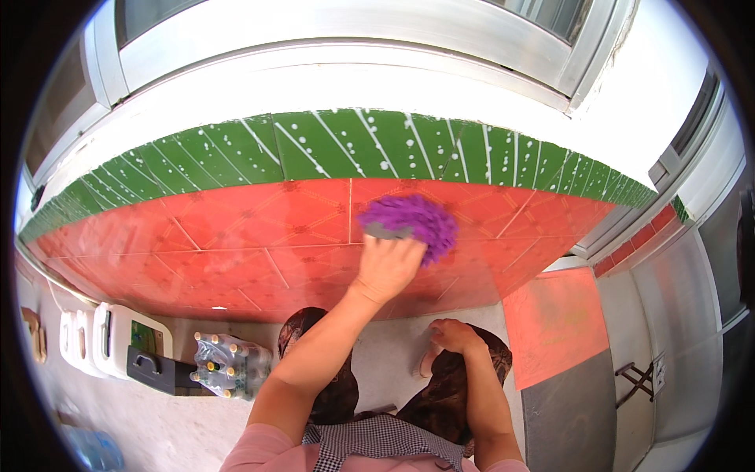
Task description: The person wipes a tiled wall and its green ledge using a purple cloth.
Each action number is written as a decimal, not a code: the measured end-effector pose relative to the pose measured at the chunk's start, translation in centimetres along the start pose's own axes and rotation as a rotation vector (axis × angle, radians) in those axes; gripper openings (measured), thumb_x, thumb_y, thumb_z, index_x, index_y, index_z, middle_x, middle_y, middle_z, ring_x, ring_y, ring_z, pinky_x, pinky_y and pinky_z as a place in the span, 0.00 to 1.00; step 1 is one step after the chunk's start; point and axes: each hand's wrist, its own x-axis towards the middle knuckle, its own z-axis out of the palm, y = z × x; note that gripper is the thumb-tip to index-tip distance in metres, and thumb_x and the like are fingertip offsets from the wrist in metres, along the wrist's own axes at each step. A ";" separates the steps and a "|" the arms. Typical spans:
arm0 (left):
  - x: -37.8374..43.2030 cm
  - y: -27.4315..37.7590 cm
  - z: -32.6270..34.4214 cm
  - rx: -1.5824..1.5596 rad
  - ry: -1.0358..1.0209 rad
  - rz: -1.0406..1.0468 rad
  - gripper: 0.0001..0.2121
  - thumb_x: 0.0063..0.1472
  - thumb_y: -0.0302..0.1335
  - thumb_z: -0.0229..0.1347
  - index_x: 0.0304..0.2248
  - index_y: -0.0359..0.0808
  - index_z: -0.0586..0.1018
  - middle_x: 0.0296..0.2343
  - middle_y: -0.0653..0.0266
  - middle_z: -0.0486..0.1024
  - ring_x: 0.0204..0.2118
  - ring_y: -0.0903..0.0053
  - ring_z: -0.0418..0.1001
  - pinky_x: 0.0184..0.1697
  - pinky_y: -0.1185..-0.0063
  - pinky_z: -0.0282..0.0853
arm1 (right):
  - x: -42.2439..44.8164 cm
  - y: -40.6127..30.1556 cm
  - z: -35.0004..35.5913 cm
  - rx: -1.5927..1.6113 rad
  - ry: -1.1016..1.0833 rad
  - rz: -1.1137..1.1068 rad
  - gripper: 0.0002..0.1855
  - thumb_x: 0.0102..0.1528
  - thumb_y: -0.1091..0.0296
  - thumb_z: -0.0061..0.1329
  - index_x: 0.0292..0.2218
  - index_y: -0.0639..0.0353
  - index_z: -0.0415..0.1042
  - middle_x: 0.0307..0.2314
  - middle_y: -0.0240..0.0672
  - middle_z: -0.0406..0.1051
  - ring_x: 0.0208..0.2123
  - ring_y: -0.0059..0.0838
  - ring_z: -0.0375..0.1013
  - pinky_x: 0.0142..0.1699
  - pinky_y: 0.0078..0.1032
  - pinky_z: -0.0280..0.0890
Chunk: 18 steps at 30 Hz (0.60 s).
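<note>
My left hand [389, 265] grips the grey back of a purple chenille cleaning mitt or duster head [427, 221]. The purple strands lie against the red patterned wall tiles [307, 212], just below the band of green tiles [318, 144] with white streaks and dots. Part of the grey back is hidden by my fingers. My right hand [454, 335] rests on my right knee, holding nothing that shows, over the dark patterned trousers [439, 389].
A shrink-wrapped pack of bottles [233, 366], a black case [153, 369] and white plastic containers [103, 339] stand at the left. Blue-tinted bottles [94, 448] lie lower left. A red mat [557, 324] and a folding stool [640, 380] are at the right.
</note>
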 end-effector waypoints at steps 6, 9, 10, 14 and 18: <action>-0.9 1.7 1.4 -0.045 -0.201 0.208 0.12 0.52 0.31 0.50 0.38 0.43 0.75 0.37 0.68 0.69 0.47 0.70 0.64 0.53 0.62 0.57 | 0.3 0.1 0.3 0.006 -0.010 0.011 0.23 0.50 0.58 0.48 0.47 0.54 0.70 0.38 0.45 0.74 0.41 0.43 0.72 0.47 0.33 0.66; -1.0 1.2 1.3 -0.050 -0.150 0.152 0.12 0.51 0.31 0.50 0.38 0.43 0.75 0.37 0.69 0.69 0.46 0.70 0.64 0.53 0.61 0.56 | 0.1 0.1 0.1 -0.005 -0.012 0.008 0.23 0.50 0.58 0.48 0.47 0.54 0.70 0.38 0.46 0.74 0.42 0.43 0.72 0.47 0.33 0.66; -0.9 0.9 1.1 -0.051 -0.120 0.120 0.12 0.51 0.31 0.50 0.37 0.43 0.75 0.36 0.69 0.68 0.46 0.70 0.64 0.53 0.60 0.56 | 0.0 0.1 0.1 -0.015 -0.006 0.003 0.23 0.50 0.58 0.48 0.47 0.54 0.70 0.38 0.46 0.74 0.42 0.43 0.72 0.47 0.33 0.66; -0.3 -1.4 -0.4 0.073 0.104 -0.083 0.14 0.47 0.32 0.57 0.35 0.42 0.75 0.35 0.63 0.65 0.43 0.65 0.62 0.52 0.56 0.53 | -0.6 0.1 -0.2 -0.010 0.012 0.004 0.23 0.50 0.58 0.48 0.47 0.54 0.70 0.37 0.46 0.74 0.42 0.44 0.72 0.47 0.34 0.65; 0.1 -4.3 -2.5 0.061 0.282 -0.306 0.20 0.45 0.30 0.59 0.39 0.36 0.70 0.39 0.53 0.62 0.45 0.58 0.58 0.52 0.58 0.48 | -1.3 0.1 -0.6 0.006 0.023 -0.002 0.22 0.50 0.59 0.48 0.47 0.53 0.70 0.37 0.46 0.74 0.42 0.44 0.72 0.47 0.35 0.65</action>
